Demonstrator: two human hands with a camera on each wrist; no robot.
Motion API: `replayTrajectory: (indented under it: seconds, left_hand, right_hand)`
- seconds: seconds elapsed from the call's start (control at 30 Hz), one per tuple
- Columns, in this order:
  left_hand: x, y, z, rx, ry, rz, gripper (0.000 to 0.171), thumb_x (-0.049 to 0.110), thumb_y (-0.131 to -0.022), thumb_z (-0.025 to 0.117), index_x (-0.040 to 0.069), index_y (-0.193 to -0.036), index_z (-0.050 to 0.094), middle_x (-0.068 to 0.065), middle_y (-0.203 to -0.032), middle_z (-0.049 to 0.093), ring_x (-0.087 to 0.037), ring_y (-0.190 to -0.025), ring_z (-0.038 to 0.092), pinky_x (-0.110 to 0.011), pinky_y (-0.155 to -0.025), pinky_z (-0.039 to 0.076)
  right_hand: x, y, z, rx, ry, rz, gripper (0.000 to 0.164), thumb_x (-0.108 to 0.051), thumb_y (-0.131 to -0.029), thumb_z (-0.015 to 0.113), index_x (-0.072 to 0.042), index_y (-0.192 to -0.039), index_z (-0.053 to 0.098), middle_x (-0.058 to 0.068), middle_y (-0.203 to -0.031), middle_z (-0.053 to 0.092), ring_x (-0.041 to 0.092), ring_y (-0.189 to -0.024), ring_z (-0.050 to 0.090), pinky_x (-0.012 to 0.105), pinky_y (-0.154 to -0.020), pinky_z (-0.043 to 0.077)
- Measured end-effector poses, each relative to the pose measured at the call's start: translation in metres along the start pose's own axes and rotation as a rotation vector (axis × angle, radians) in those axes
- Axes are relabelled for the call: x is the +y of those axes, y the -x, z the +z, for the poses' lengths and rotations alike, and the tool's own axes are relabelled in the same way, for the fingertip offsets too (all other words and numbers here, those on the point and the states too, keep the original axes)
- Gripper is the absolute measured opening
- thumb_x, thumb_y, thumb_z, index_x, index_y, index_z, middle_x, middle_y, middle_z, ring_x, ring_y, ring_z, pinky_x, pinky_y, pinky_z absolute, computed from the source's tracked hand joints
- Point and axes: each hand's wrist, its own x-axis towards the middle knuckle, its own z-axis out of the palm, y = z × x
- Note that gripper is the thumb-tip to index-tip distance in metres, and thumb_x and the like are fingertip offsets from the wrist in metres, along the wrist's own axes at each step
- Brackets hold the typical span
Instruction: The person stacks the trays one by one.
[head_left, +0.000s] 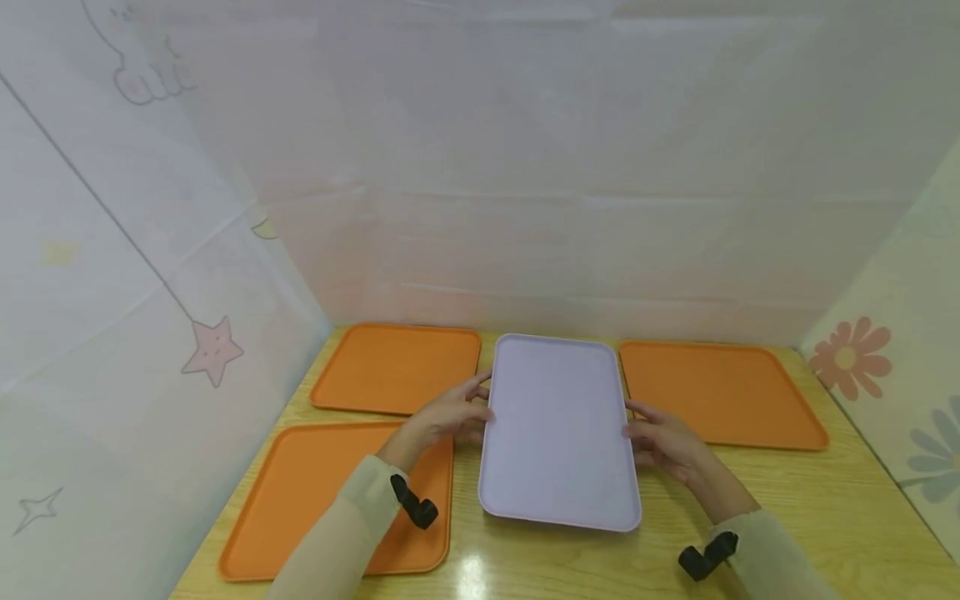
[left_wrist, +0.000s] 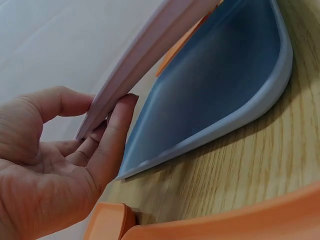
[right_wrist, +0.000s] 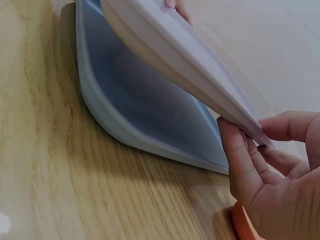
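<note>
A lavender rectangular tray (head_left: pixel 558 429) is held up off the table between both hands. My left hand (head_left: pixel 453 411) pinches its left long edge, thumb on the rim and fingers beneath. On the opposite edge, my right hand (head_left: pixel 670 442) grips in the same way. Beneath it, a blue-grey tray (left_wrist: pixel 210 85) lies on the table, seen in both wrist views and hidden from the head view. The lavender tray (right_wrist: pixel 185 60) hangs tilted above that blue-grey tray, with a gap between them.
Orange trays lie around: one at the back left (head_left: pixel 405 367), one at the front left (head_left: pixel 330 500) under my left forearm, one at the back right (head_left: pixel 723 392). The wooden table (head_left: pixel 840 517) meets a pale curtain (head_left: pixel 562 208) at the back and sides.
</note>
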Motion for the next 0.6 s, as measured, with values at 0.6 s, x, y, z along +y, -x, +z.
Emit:
replayTrajectory:
  seconds: [0.6]
  left_hand:
    - [-0.008, -0.03, -0.004, 0.047, -0.047, -0.03, 0.085, -0.009, -0.086, 0.066, 0.012, -0.16, 0.03, -0.02, -0.134, 0.047, -0.027, -0.091, 0.065, -0.037, -0.072, 0.06]
  right_hand:
    - [0.0, -0.021, 0.0, 0.104, 0.138, 0.032, 0.073, -0.008, -0.098, 0.062, -0.001, -0.16, 0.024, 0.016, -0.12, 0.066, 0.025, -0.095, 0.071, 0.042, -0.081, 0.061]
